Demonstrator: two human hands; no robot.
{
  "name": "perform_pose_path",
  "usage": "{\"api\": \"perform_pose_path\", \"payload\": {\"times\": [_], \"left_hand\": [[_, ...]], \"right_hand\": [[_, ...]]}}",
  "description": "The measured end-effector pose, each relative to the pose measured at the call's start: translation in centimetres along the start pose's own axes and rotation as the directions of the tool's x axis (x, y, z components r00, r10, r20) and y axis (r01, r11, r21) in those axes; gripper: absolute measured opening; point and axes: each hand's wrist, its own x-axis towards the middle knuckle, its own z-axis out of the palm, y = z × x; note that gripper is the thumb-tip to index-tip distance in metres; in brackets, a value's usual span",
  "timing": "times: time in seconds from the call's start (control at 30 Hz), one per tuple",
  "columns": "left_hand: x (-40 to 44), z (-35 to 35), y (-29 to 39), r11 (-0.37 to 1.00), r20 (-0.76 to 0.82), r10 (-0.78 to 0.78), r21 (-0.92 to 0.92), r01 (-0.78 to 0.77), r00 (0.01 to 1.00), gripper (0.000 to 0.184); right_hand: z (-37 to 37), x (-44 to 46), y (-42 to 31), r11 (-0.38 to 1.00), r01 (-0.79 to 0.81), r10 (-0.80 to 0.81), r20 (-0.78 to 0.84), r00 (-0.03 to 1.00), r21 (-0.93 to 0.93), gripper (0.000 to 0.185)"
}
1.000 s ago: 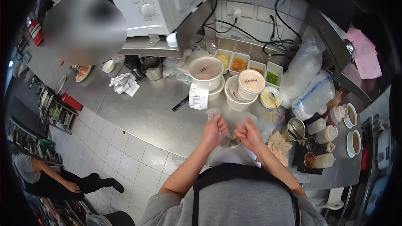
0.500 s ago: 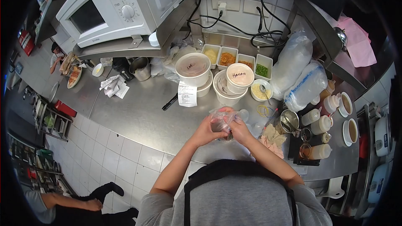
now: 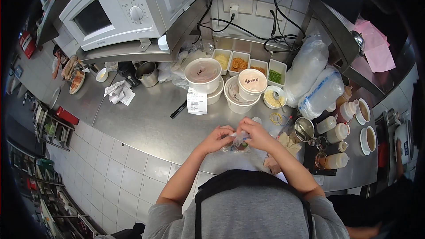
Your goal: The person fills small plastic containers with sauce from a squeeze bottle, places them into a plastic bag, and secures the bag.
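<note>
Close to the counter's front edge, a small clear plastic bag [image 3: 241, 140] is between my hands, with something reddish and green low inside that I cannot make out. My left hand [image 3: 217, 139] pinches the bag's left side. From above, my right hand [image 3: 257, 134] grips its gathered top with bent fingers. Beyond them stand lidded white tubs: one marked "LM" [image 3: 202, 71], and another with handwriting [image 3: 252, 82] stacked on a larger tub [image 3: 241, 105]. A printed receipt [image 3: 197, 102] hangs at the left tub, beside a black marker [image 3: 179, 109].
Toppings trays [image 3: 239, 63] line the back, near a bowl with a spoon [image 3: 274, 97]. Rubber bands [image 3: 276, 118], a metal pot [image 3: 304, 129], cloths [image 3: 288, 144] and squeeze bottles [image 3: 340, 132] are to the right. A microwave [image 3: 115, 13] overhangs the left; another person's arm [image 3: 399, 157] shows far right.
My hands have shifted on the bag: the right now pinches its top, and the left has opened away a little. The person at lower left has left that spot; someone appears at right.
</note>
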Motion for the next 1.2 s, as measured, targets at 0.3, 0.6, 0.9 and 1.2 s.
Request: {"api": "perform_pose_path", "payload": {"times": [0.3,0.6,0.9,1.2], "left_hand": [[1.0,0.7,2.4,0.838,-0.164,-0.359,-0.49,0.24,0.919,0.028],[1.9,-2.8,-4.5,0.966,-0.517,-0.245,-0.058,0.252,0.82,0.03],[0.9,-0.7,-0.6,0.714,-0.04,-0.451,-0.616,0.333,0.892,0.035],[2.5,-0.1,0.5,0.722,-0.109,-0.412,-0.644,0.252,0.904,0.028]], "right_hand": [[2.9,0.0,-0.6,0.902,0.156,-0.309,-0.351,0.884,-0.402,0.016],[4.4,-6.5,-0.1,0.981,0.142,-0.162,-0.151,0.975,-0.132,0.01],[2.9,-4.8,-0.3,0.961,-0.235,0.215,-0.14,0.967,-0.145,0.013],[3.7,0.2,-2.7,0.927,0.356,-0.333,-0.179,0.926,0.114,0.022]]}}
